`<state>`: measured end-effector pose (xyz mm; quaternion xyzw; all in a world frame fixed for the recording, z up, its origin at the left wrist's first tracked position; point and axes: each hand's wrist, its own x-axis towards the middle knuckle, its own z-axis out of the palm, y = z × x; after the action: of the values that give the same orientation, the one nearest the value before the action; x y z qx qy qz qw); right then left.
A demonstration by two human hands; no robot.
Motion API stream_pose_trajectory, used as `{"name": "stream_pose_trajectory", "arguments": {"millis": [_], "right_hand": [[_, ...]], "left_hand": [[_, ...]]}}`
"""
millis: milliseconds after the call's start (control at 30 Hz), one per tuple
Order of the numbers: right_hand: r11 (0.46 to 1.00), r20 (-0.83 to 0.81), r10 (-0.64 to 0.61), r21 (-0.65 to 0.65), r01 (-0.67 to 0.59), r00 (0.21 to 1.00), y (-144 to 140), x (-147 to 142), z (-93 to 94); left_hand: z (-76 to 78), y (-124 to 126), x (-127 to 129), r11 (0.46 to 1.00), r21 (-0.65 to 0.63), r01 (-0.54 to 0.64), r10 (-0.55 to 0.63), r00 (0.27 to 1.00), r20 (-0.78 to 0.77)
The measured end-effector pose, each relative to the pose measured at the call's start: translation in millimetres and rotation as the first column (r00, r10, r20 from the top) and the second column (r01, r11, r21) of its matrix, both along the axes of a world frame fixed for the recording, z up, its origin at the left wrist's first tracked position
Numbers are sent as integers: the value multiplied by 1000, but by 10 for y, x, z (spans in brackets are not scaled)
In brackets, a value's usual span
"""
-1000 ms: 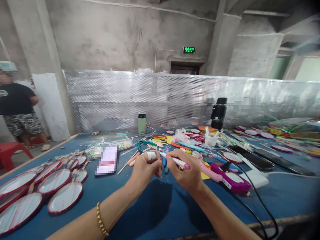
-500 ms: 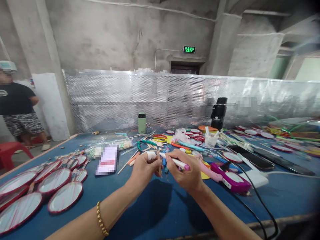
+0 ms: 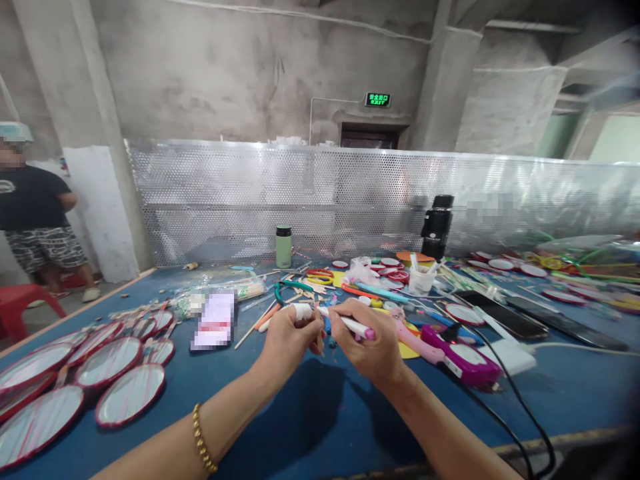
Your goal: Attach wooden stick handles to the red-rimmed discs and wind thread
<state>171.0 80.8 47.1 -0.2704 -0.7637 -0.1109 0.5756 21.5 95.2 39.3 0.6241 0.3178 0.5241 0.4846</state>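
Note:
My left hand [image 3: 295,332], with a white wrap around one finger and a gold bead bracelet at the wrist, pinches a small wooden stick [image 3: 317,308] upright. A white marker pen [image 3: 356,327] with a pinkish-purple end lies in my right hand [image 3: 373,340], gripped like a pencil. Its front end points left, close to the stick; whether it touches cannot be made out. Just behind the hands are green-handled scissors [image 3: 278,293] and scattered wooden sticks [image 3: 300,287].
Several red-rimmed round discs [image 3: 130,395] lie at the left, near a phone [image 3: 215,321]. A green bottle [image 3: 283,247] and black flask [image 3: 437,228] stand at the back. At right are a purple power strip [image 3: 463,357] with cables and a dark phone [image 3: 500,315]. A person [image 3: 35,200] stands far left.
My right hand and the marker pen have shifted slightly to the left, towards the stick. My left hand holds its place.

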Motion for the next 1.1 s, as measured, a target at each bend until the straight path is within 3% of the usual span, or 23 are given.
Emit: {"name": "stream_pose_trajectory", "arguments": {"millis": [1100], "right_hand": [[999, -12, -48, 13, 48, 999, -17, -18, 36]], "left_hand": [[34, -23, 14, 999, -35, -23, 23, 1000, 17]]}}
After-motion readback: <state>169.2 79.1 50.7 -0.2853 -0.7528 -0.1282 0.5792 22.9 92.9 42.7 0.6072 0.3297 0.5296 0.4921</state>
